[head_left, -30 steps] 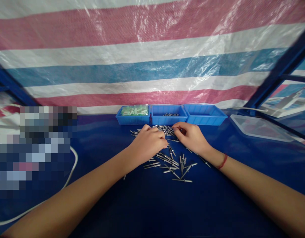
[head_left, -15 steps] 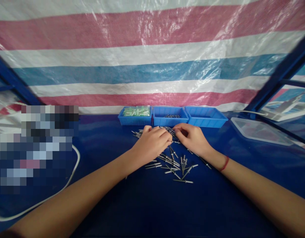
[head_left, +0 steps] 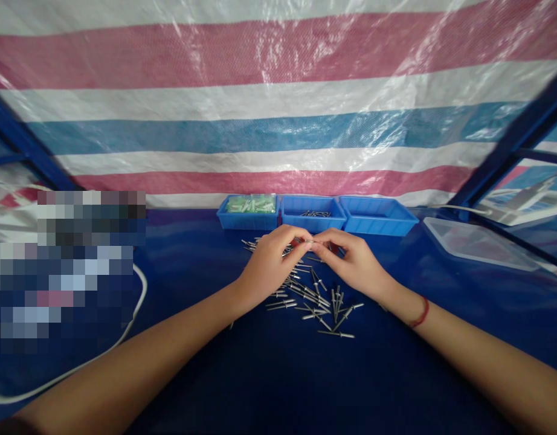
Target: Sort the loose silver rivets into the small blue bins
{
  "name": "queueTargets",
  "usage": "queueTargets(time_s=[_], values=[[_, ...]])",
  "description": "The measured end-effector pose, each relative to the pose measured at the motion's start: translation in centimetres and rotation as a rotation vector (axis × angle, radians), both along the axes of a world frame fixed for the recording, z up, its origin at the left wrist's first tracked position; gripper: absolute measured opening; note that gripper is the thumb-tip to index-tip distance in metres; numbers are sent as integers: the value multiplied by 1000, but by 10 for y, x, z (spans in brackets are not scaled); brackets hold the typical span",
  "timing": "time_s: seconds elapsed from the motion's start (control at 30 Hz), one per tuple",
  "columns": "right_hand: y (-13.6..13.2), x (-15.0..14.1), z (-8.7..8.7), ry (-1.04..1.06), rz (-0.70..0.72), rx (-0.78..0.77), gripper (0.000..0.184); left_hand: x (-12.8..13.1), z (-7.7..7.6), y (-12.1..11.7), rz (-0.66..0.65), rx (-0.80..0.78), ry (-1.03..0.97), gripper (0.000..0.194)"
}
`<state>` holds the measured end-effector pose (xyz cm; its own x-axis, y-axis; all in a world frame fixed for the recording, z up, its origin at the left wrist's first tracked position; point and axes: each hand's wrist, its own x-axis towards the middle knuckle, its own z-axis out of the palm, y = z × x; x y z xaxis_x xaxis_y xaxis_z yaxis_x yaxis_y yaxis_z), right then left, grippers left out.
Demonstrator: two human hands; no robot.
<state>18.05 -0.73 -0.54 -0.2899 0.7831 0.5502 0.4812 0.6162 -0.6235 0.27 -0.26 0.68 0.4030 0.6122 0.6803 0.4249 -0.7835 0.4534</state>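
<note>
My left hand point(head_left: 269, 266) and my right hand point(head_left: 353, 263) meet fingertip to fingertip just above a scattered pile of small metal rivets point(head_left: 315, 299) on the dark blue table point(head_left: 278, 374). Both hands pinch a thin metal rivet point(head_left: 308, 242) between them. A red string circles my right wrist point(head_left: 421, 313). Behind the hands stands a row of three blue bins: the left bin point(head_left: 247, 211) holds pale green pieces, the middle bin point(head_left: 311, 212) holds a few rivets, and the right bin point(head_left: 377, 214) looks bare inside.
A clear plastic lid point(head_left: 475, 243) lies at the right. A white cable point(head_left: 124, 329) curves along the left side of the table. A striped red, white and blue tarp point(head_left: 278, 103) hangs behind the bins, with blue frame bars point(head_left: 509, 142) at the sides.
Both hands have lifted off the rivet pile and come together, fingertips now pinching one rivet between them above the pile.
</note>
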Motion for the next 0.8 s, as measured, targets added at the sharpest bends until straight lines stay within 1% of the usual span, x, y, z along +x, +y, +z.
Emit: queueTargets(time_s=[0.13, 0.2, 0.4, 0.6, 0.8], values=[[-2, 1, 2, 98, -43, -38, 19, -1, -1, 0, 42, -34, -4, 3], [-4, 0, 4, 128, -49, -33, 18, -1, -1, 0, 60, -45, 2, 4], [-8, -1, 8, 142, -30, 3, 14, -1, -1, 0, 41, -55, 61, 10], [-9, -3, 8, 197, -21, -34, 14, 0, -3, -1, 36, -56, 56, 5], [-10, -4, 8, 209, -1, -35, 15, 0, -3, -1, 31, -66, 51, 1]])
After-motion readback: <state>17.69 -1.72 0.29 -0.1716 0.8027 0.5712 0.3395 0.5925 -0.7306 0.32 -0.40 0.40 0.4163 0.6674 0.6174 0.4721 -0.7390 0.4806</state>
